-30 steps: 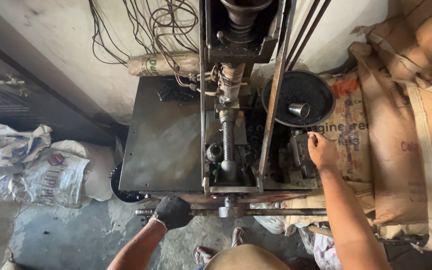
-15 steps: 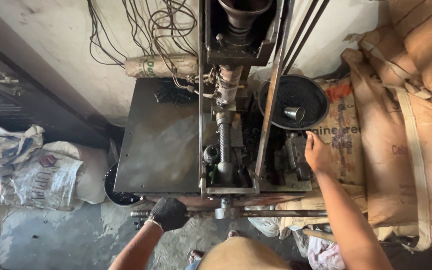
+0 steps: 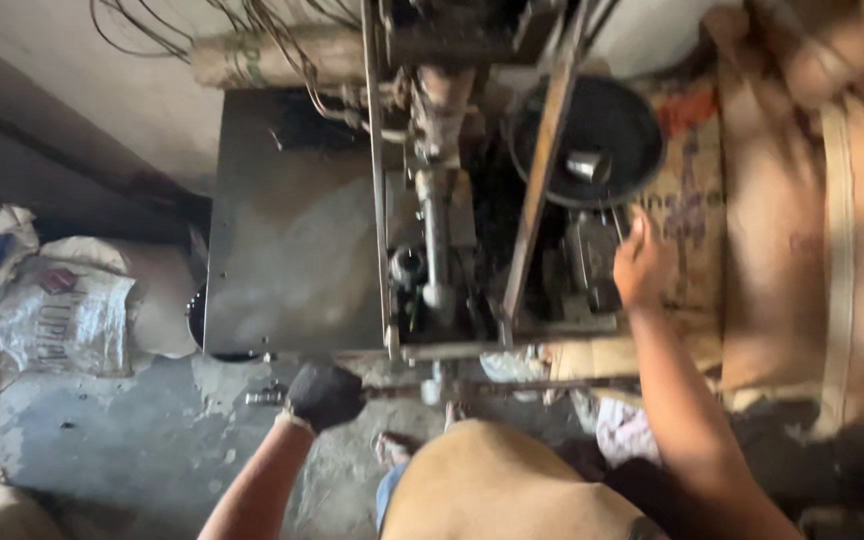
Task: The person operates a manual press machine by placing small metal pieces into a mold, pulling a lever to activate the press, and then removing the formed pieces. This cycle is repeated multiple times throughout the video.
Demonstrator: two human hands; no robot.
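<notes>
The long horizontal steel bar (image 3: 472, 388) running along the near foot of the machine was where the left hand (image 3: 324, 395) sat, its dark-gloved grip closed round the bar near a small bolt-like end fitting (image 3: 264, 397), likely to brace or work the bar while the body leaned in. The right hand (image 3: 640, 268), bare, rested against the dark metal block (image 3: 584, 262) on the machine's right side, fingers bent toward it; the blur hid whether that grip was closed on anything or only pressing. Just above that hand lay a round black metal pan (image 3: 602, 140) with a small shiny metal cup (image 3: 586, 164) in it, kept within easy reach of the same arm. Between the two hands stood the machine's upright frame of thin steel rails (image 3: 376, 200), with a slanted rusty flat bar (image 3: 537, 190) crossing it and a pale vertical shaft (image 3: 434, 230) in the middle. To the left a flat dark steel tabletop (image 3: 292, 230) was bolted beside the frame. Loose wires (image 3: 252, 30) hung over a rolled paper-wrapped cylinder (image 3: 272, 58) at the far edge. Brown jute sacks (image 3: 812, 220) stood stacked on the right, white woven sacks (image 3: 52, 310) lay on the grey concrete floor (image 3: 122, 440) at the left.
</notes>
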